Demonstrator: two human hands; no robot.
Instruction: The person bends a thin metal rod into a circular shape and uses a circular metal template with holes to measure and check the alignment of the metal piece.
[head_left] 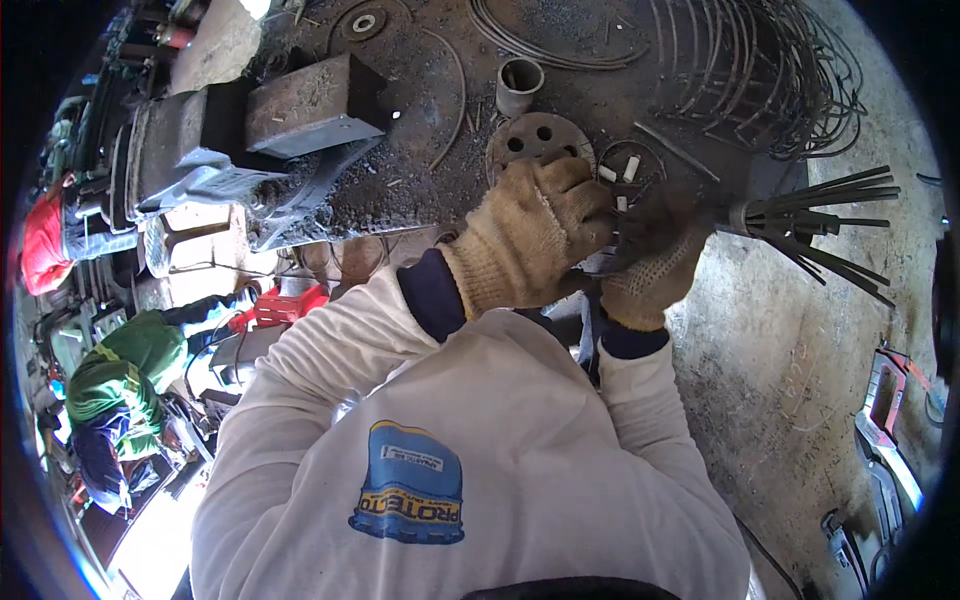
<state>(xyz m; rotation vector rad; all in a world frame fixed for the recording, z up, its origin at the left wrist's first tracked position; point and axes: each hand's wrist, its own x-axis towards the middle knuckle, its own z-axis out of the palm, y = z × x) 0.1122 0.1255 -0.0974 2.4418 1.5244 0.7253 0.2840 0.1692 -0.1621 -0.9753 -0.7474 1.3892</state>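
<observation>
Both my hands wear knitted work gloves and meet at the near edge of a dark metal workbench (420, 190). My left hand (535, 230) has its fingers curled over, in front of a round steel plate with holes (530, 133). Close beside it, my right hand (655, 255) shows a darkened, blurred finger area. Whatever lies between the gloves is hidden from this angle. Small white cylindrical pieces (631, 168) rest just beyond the fingers. Behind the plate stands a short metal pipe piece (518, 88).
A heavy vise (190, 140) and a rusty steel block (310, 105) occupy the bench's left. Bent wire rings (760, 75) lie far right. Thin rods (830, 215) stick out past the right edge. A red-handled saw (882, 415) is lower right. Someone in green (120, 375) is at left.
</observation>
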